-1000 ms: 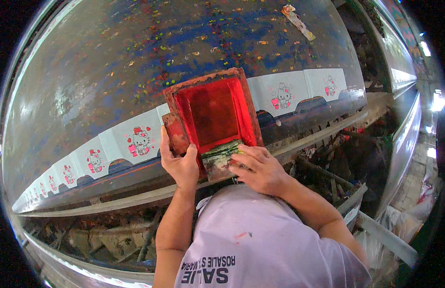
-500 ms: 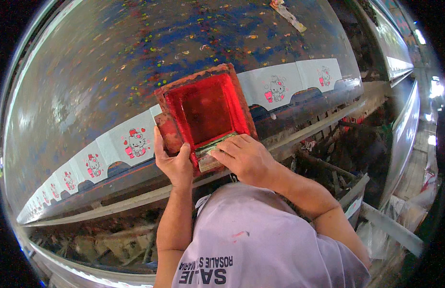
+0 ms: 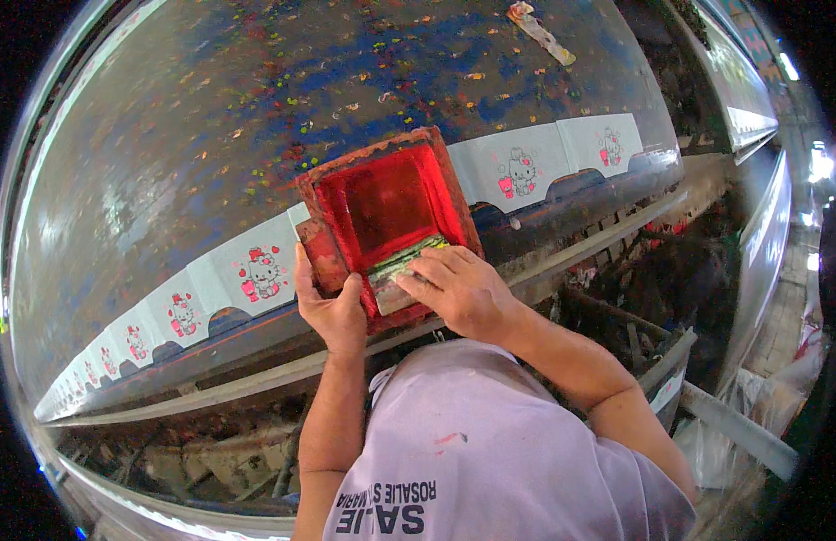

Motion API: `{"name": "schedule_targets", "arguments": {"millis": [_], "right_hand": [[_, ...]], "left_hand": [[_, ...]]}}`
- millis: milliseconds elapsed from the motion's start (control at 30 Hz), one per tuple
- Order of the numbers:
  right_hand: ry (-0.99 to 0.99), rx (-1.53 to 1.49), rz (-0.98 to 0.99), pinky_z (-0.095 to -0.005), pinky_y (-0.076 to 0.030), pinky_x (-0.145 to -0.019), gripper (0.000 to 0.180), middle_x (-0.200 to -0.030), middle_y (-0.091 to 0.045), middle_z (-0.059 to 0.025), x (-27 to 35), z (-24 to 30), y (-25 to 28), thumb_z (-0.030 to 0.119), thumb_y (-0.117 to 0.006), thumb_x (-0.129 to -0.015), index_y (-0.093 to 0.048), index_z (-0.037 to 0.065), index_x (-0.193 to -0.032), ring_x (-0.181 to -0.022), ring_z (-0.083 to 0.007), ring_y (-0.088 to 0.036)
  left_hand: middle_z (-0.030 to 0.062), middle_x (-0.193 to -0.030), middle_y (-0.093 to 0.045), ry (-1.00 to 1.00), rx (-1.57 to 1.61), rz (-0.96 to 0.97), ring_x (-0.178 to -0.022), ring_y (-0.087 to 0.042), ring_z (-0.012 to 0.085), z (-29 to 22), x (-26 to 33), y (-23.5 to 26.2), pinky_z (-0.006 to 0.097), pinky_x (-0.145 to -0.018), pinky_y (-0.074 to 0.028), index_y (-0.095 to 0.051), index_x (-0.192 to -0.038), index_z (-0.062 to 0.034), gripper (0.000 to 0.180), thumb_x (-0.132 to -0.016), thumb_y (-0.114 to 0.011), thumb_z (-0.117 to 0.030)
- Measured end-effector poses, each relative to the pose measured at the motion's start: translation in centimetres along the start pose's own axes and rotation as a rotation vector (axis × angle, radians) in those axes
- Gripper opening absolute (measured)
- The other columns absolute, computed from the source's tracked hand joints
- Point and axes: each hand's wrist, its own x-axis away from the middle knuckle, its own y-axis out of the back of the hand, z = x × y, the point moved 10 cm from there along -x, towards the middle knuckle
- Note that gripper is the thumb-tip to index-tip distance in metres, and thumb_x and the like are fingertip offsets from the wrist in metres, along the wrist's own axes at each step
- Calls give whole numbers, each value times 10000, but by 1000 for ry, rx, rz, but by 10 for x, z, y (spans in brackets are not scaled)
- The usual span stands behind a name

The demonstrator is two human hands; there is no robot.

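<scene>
Right hand [image 3: 463,293] closes on the green-streaked squeegee [image 3: 393,287] inside the near end of the red frame [image 3: 459,194]; left hand [image 3: 335,316] spans the side tab [image 3: 321,257], thumb and fingers spread, beside the printed white sheets [image 3: 517,171]. Step judged: squeegee stroke, next move calling for even pressure, frame steady. Versus half a second earlier, squeegee sits slightly farther from the body

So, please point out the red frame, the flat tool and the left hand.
Red frame [image 3: 367,159]: head view, on its far rim.
Flat tool [image 3: 387,272]: head view, on its streaked face.
Left hand [image 3: 333,313]: head view, on its middle.
</scene>
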Motion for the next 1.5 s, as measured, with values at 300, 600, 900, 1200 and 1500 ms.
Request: {"name": "schedule_targets", "arguments": {"millis": [300, 600, 900, 1200, 1500], "right_hand": [[-70, -104, -46, -526, -574, -1084, 424, -1282, -771, -159, -79, -64, 5, -13, -656, -928, -804, 63, -1318, -1220, -409, -732], [-27, -53, -17, -536, -557, -1034, 385, -1181, -783, -144, -109, -78, 5, -63, -652, -890, -797, 54, -1228, -1145, -406, -730], [-35, 9, 62, -503, -550, -997, 322, -1162, -757, -114, -50, -35, -5, 83, -682, -926, -805, 93, -1223, -1110, -361, -705], [-110, -39, 101, -476, -538, -1072, 327, -1265, -734, -47, 15, 10, -12, 122, -701, -944, -808, 124, -1253, -1226, -302, -664], [-294, -142, -149, -560, -479, -1240, 551, -1490, -679, -119, 65, -10, 18, 276, -946, -894, -766, 151, -1399, -1483, -441, -583]], "left_hand": [[171, -1682, -578, 11, 109, -22, -1466, -640, 240, -1, 2, -4, 406, -1255, -525, -420, -1755, 56, 946, -873, -744, 167], [163, -1705, -555, -6, 109, -14, -1489, -618, 242, -1, 4, -6, 410, -1273, -513, -403, -1766, 44, 947, -895, -749, 178], [161, -1715, -549, 11, 151, -21, -1500, -612, 247, -1, 3, -7, 411, -1284, -493, -408, -1762, 42, 900, -947, -779, 125], [241, -1767, -512, -86, -149, 4, -1541, -574, 303, 1, -1, -2, 437, -1308, -453, -446, -1719, 61, 894, -919, -842, 6], [196, -1701, -570, -103, -213, -22, -1514, -588, 272, -16, -3, -3, 416, -1279, -478, -469, -1726, 59, 904, -872, -763, 96]]}}
